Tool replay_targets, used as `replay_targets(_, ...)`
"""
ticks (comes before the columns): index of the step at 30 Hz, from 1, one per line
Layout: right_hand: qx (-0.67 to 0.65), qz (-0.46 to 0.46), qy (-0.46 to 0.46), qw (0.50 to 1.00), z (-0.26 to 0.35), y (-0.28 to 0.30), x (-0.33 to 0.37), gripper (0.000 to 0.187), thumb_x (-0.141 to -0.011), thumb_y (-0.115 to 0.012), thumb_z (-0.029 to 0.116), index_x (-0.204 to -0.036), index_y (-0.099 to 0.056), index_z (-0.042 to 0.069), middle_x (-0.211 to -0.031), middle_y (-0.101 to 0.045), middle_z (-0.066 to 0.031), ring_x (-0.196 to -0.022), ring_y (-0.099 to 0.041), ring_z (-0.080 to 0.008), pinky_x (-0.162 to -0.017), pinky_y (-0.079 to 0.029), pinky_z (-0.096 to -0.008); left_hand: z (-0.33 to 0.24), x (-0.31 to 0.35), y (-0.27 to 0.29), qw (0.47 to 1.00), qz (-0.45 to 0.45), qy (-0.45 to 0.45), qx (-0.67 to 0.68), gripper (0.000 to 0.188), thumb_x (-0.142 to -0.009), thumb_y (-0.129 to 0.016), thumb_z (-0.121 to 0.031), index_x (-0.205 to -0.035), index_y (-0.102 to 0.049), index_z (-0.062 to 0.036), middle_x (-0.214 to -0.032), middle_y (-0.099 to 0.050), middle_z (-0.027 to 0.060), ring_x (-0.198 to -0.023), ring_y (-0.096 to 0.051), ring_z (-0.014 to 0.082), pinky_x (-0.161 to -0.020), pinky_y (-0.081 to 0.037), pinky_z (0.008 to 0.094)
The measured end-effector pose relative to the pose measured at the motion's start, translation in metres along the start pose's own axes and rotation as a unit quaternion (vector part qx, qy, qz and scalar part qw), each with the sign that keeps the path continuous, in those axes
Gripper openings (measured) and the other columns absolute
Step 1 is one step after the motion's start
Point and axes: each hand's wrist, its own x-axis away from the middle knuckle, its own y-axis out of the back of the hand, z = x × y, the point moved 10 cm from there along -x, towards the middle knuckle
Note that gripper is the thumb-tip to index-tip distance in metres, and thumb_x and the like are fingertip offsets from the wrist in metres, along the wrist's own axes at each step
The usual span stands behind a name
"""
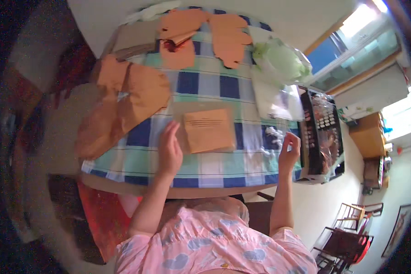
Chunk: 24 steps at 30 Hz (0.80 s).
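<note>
A folded orange-brown paper item (208, 132) with printed lines lies in a clear plastic bag (231, 114) in the middle of the table. My left hand (170, 150) is at the left edge of this bag, its fingers stretched out and nothing seen in them. Over the table's right side, my right hand (290, 153) has curled fingers, thumb and fingertips close together. Whatever they may hold is too small to make out. Just left of it lie several small white pieces (273, 133) on the checked tablecloth (210, 84).
Orange-brown sheets lie at the left (139, 98) and far side (228, 39). Far right are a green-and-white plastic bag (281, 59) and clear plastic packets (278, 102). Beside the table's right edge stands a black crate (324, 137) with many small items. Chairs (347, 237) stand farther right.
</note>
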Motion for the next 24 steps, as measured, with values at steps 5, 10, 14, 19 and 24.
replay_targets(5,0.054,0.037,-0.119,0.991,-0.099,0.032,0.006,0.010,-0.091,-0.060,0.010,-0.096,-0.064,0.002,-0.088,-0.061,-0.0105,-0.080,-0.060,-0.0224,-0.072,-0.049,-0.0329,-0.007,0.002,0.015,0.998,-0.030,-0.025,-0.041,0.038,-0.087,-0.045,0.009,-0.121,-0.058,-0.0042,-0.127,-0.055,0.0171,-0.120,-0.052,0.0337,-0.097,-0.045,0.0399)
replay_targets(10,0.157,0.064,-0.098,0.981,-0.111,0.033,0.004,0.013,-0.087,-0.065,0.014,-0.089,-0.062,0.001,-0.087,-0.062,-0.0153,-0.082,-0.061,-0.0312,-0.073,-0.049,-0.0386,-0.016,0.009,0.026,0.997,-0.030,-0.028,-0.068,0.032,-0.085,-0.050,0.009,-0.112,-0.060,-0.0048,-0.120,-0.058,0.0143,-0.110,-0.056,0.0331,-0.093,-0.047,0.0399)
replay_targets(14,0.189,0.182,-0.132,0.956,-0.137,0.009,0.010,0.017,-0.083,-0.069,0.017,-0.086,-0.062,0.002,-0.086,-0.063,-0.0153,-0.080,-0.062,-0.0330,-0.071,-0.049,-0.0414,-0.025,0.016,0.028,0.997,-0.010,-0.043,-0.069,0.029,-0.081,-0.057,0.006,-0.108,-0.061,-0.0051,-0.117,-0.059,0.0132,-0.110,-0.055,0.0328,-0.094,-0.046,0.0414)
replay_targets(19,0.205,0.118,-0.120,0.964,-0.113,0.025,0.001,0.014,-0.084,-0.067,0.017,-0.087,-0.063,0.003,-0.076,-0.066,-0.0122,-0.073,-0.067,-0.0252,-0.066,-0.051,-0.0368,-0.041,0.028,0.019,0.990,0.103,-0.056,-0.080,0.044,-0.078,-0.070,-0.005,-0.119,-0.057,-0.0083,-0.127,-0.055,0.0136,-0.120,-0.051,0.0340,-0.101,-0.042,0.0429)
replay_targets(24,0.177,0.124,-0.121,0.969,-0.088,0.011,-0.001,0.015,-0.089,-0.064,0.018,-0.094,-0.059,0.005,-0.080,-0.067,-0.0123,-0.077,-0.067,-0.0245,-0.068,-0.050,-0.0379,-0.029,0.029,0.010,0.989,0.108,-0.064,-0.078,0.052,-0.076,-0.071,-0.005,-0.125,-0.055,-0.0093,-0.132,-0.052,0.0131,-0.124,-0.048,0.0339,-0.104,-0.041,0.0435)
